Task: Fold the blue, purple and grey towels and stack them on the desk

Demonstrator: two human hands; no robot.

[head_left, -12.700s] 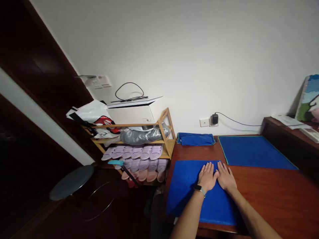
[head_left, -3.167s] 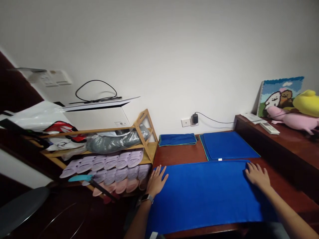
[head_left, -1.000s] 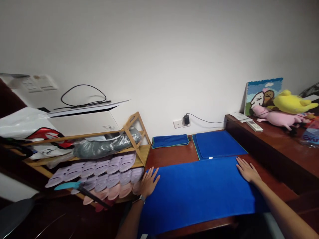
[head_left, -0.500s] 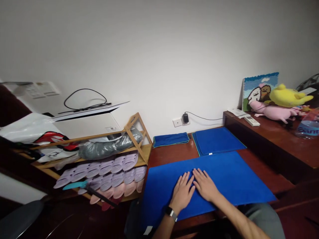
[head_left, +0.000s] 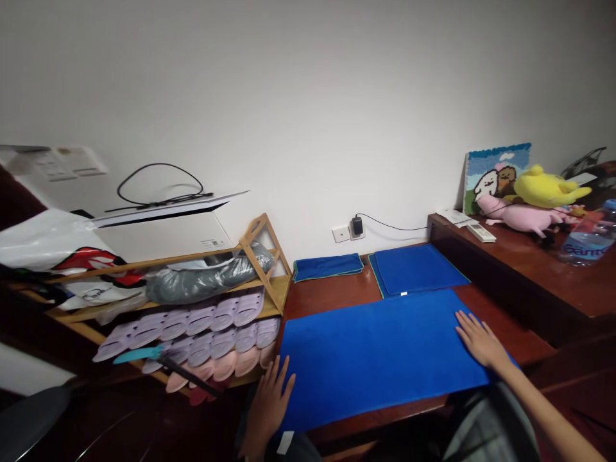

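A blue cloth [head_left: 370, 353] lies spread flat on the dark red wooden table [head_left: 327, 296], its white label hanging past the near left corner. My left hand [head_left: 270, 398] is at the cloth's left edge, fingers extended and apart, holding nothing. Over the cloth's right side, my right hand [head_left: 480, 338] rests flat with its fingers stretched out. Behind lies a folded blue cloth [head_left: 418, 269] with green edging and a small white label. A narrower folded blue cloth [head_left: 328, 266] sits against the wall to its left.
On the left, a wooden rack [head_left: 276, 292] holds lilac slippers [head_left: 212, 317], pink slippers [head_left: 235, 364] and a white box [head_left: 168, 240]. A raised brown surface [head_left: 543, 263] at right carries plush toys [head_left: 548, 186], a remote [head_left: 481, 232] and a plastic bottle [head_left: 584, 244].
My hands have parted from the middle of the spread cloth. The left has gone to its left edge, the right to its right side. The view has shifted slightly.
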